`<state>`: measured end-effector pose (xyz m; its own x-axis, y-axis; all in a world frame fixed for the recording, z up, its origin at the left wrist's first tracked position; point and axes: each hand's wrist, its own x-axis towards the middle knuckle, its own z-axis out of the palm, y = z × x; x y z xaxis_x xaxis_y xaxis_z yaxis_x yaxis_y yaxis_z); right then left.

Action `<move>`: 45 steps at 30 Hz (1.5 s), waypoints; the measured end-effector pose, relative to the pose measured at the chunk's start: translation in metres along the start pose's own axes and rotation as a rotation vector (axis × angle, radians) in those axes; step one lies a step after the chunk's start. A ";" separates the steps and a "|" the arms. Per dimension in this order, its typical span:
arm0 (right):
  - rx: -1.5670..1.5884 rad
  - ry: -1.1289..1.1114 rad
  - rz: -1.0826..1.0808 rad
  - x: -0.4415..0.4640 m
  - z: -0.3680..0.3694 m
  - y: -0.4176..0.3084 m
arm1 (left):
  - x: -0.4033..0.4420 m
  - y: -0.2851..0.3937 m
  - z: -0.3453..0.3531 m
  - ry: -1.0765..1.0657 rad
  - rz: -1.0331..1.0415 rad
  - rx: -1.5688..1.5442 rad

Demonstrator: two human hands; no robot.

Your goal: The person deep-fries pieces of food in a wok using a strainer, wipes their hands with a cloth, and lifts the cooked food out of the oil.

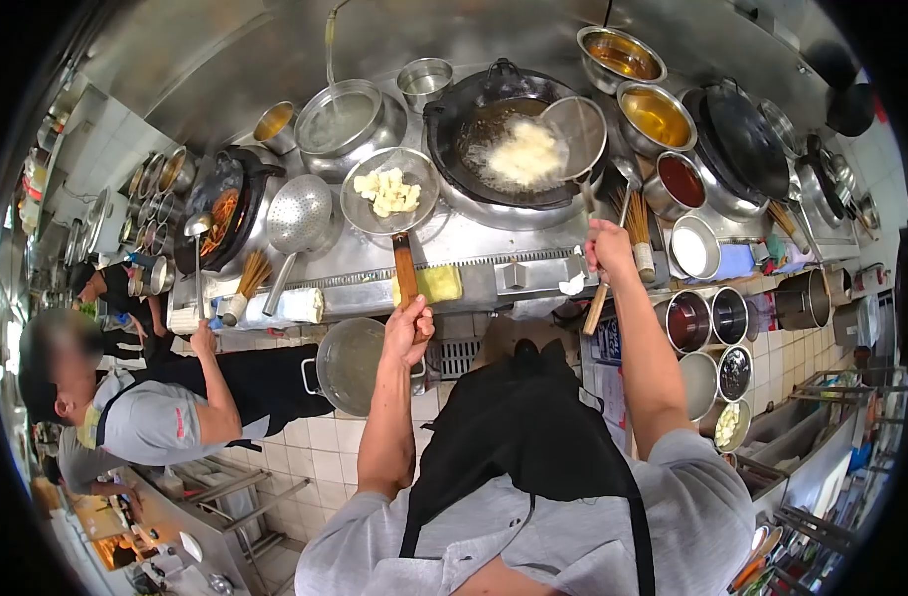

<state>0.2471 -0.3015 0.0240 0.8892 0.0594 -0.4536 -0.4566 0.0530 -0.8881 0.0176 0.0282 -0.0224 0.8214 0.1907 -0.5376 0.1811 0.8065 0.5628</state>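
Left strainer (388,224): fore-aft (pointing forward).

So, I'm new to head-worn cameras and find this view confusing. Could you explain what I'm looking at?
Of course. There's no machine: these are a person's bare hands, seen from a camera worn on their head, looking forward and down. The wide lens bends everything into a round picture.

The left hand grips the wooden handle of a strainer holding pale pieces. The right hand holds a second strainer over a wok, beside a pale, foamy mass.

On the steel counter are also a perforated skimmer and a bundled brush. At the picture's left, a co-worker holds a ladle.
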 end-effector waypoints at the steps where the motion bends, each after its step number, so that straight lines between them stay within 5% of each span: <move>1: 0.045 -0.056 0.049 0.003 0.003 -0.003 | 0.001 -0.003 -0.001 0.008 -0.006 0.019; 10: 0.165 -0.347 0.170 0.006 -0.010 -0.023 | 0.000 -0.013 -0.008 0.092 -0.072 0.092; 23: 0.037 -0.303 0.073 -0.052 -0.040 -0.032 | -0.012 -0.010 -0.016 0.131 -0.035 0.077; 29: -0.308 -0.166 -0.054 -0.047 -0.037 -0.028 | 0.002 -0.001 -0.026 0.049 -0.086 0.074; 32: -0.653 -0.114 -0.463 0.003 -0.043 0.007 | 0.010 0.006 -0.022 0.011 -0.112 0.031; 35: -0.969 0.042 -0.611 -0.012 -0.018 -0.016 | 0.022 0.000 -0.018 0.029 -0.066 -0.009; 39: -1.041 0.115 -0.632 -0.014 -0.011 -0.031 | 0.017 -0.002 0.000 0.043 -0.016 -0.041; 45: -0.933 -0.079 -0.479 -0.074 -0.039 -0.090 | 0.011 -0.001 0.026 0.112 -0.024 -0.083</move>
<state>0.2236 -0.3495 0.1350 0.9511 0.3023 -0.0635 0.1758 -0.6987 -0.6935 0.0405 0.0155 -0.0127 0.7509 0.2284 -0.6197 0.1508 0.8543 0.4975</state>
